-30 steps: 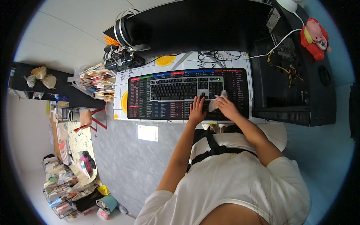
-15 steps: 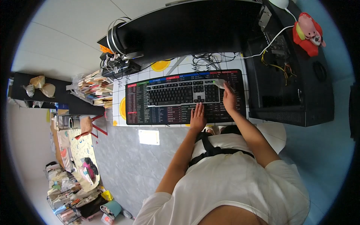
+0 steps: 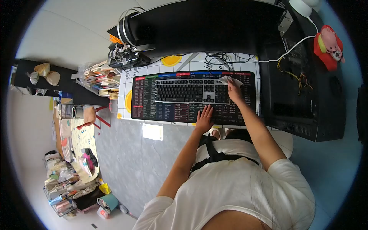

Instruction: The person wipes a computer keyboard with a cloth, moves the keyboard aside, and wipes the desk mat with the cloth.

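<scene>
A silver-framed keyboard with black keys [image 3: 180, 92] lies on a dark printed desk mat [image 3: 161, 114]. My right hand [image 3: 234, 90] is closed on a white cloth or tissue [image 3: 226, 80] at the keyboard's upper right corner. Below the keyboard, my left hand [image 3: 204, 118] rests flat on the mat near its front edge, fingers spread and holding nothing. The keys under the cloth are hidden.
A wide black monitor [image 3: 199, 27] stands behind the mat. To the right is an open black computer case [image 3: 291, 96] with a red and pink figure [image 3: 329, 48] on it. Cables, headphones [image 3: 126, 30] and stacked papers [image 3: 100, 78] are at the left and back.
From the keyboard's lower right, my right hand has moved up with the cloth to its upper right corner. My left hand has slid off the keyboard's lower edge toward the mat's front.
</scene>
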Tool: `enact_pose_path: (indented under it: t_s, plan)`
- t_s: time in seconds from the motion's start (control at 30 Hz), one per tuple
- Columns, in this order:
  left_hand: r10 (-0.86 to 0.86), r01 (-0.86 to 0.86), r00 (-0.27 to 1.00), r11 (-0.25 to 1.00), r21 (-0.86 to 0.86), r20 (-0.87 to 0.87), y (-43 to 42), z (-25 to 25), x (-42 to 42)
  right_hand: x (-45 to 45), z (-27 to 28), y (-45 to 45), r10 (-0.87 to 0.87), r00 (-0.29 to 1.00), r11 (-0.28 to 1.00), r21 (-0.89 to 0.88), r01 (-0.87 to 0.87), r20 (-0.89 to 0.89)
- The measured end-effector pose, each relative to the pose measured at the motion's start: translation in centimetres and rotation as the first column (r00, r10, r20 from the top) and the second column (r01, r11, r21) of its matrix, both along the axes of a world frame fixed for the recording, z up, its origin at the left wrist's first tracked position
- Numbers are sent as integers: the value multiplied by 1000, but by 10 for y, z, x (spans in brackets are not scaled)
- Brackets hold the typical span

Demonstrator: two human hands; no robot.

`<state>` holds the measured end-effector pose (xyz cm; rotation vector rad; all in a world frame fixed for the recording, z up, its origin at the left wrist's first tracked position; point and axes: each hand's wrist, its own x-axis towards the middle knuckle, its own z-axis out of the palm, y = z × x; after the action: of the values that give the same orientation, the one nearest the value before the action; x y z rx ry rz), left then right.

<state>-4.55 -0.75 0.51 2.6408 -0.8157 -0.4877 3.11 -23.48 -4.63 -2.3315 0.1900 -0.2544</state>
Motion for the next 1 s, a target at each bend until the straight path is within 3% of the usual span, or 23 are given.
enact_pose_path:
  t_s: [0.03,0.13,0.17,0.2,0.23,0.3,0.37,0.47,0.5,0.57,0.6,0.77,0.83,0.9,1.0]
  plan:
    - [-3,3,1000,1000,1,-20,1,-1,0,-3,11,1,5,1000,1000,0,-5,0]
    - [-2,2,1000,1000,-27,1,2,-4,-1,-35,49,5,-22,961,996,74,45,-277]
    - [-3,3,1000,999,-32,1,1,-5,-1,-53,34,8,-6,998,999,-46,3,-62]
    - [10,-11,1000,999,-49,-16,0,-5,-1,-74,36,14,0,998,999,-50,-4,-66]
    - [28,-31,999,998,-63,-36,1,-6,-2,-89,36,14,116,993,975,-192,-113,4]
    - [36,-43,997,993,-112,-66,4,-11,3,-110,42,23,280,959,933,-223,-283,-47]
    - [33,-47,995,986,-162,-89,7,-16,2,-102,38,24,299,953,919,-254,-300,-44]
    - [64,-72,997,978,-198,-47,6,-17,0,-86,36,39,537,843,730,-503,-463,4]
    - [59,-67,997,978,-197,-49,6,-17,2,-84,40,47,592,803,752,-401,-523,64]
    - [63,-63,965,998,11,-255,8,-16,4,-80,28,65,607,792,716,-383,-583,-69]
    - [65,-64,965,998,14,-254,10,-17,3,-78,25,69,608,791,717,-382,-583,-66]
    - [-33,40,998,992,-123,56,29,-22,-10,-77,29,77,570,819,735,-402,-545,-68]
    - [-40,40,999,997,-59,0,32,-17,-11,-83,33,66,549,830,756,-368,-542,-95]
    - [-84,96,991,989,-110,107,34,-11,-10,-92,37,54,521,845,781,-332,-529,-121]
    - [-114,117,992,992,-44,61,32,-1,-9,-104,41,30,483,858,815,-268,-514,-176]
